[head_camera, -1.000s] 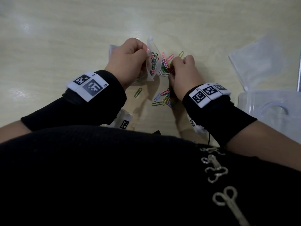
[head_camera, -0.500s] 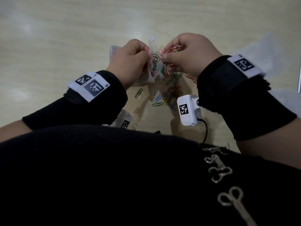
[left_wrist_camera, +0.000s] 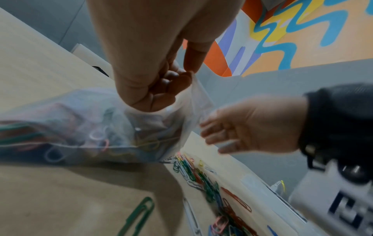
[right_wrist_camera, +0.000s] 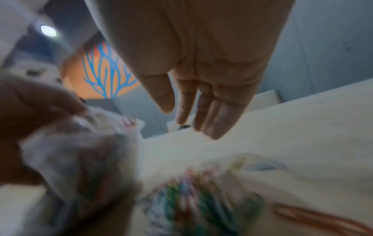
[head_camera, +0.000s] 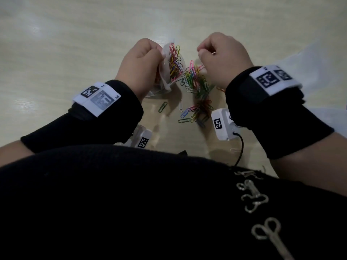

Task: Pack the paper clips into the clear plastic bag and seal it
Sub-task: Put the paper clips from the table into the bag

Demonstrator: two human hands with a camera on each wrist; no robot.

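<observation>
My left hand [head_camera: 144, 59] pinches the mouth of the clear plastic bag [head_camera: 166, 79] and holds it tilted above the table. Several coloured paper clips [head_camera: 174, 61] fill the bag and stick out of its mouth. A pile of loose paper clips [head_camera: 195, 81] lies on the table right of the bag. My right hand [head_camera: 223, 53] hovers just right of the bag's mouth and above the pile. In the left wrist view the right hand [left_wrist_camera: 242, 127] has its fingers stretched out beside the bag [left_wrist_camera: 80, 127], and in the right wrist view the right hand [right_wrist_camera: 201, 95] holds nothing.
A single green clip [head_camera: 162, 106] and more scattered clips [head_camera: 197, 113] lie nearer my body on the pale wooden table [head_camera: 75, 44]. Another sheet of clear plastic [head_camera: 319, 59] lies at the far right, partly behind my right wrist.
My right hand lifted a bunch of clips from the pile to the bag's mouth, let them go, and has drawn back to the right. The left hand kept its hold on the bag.
</observation>
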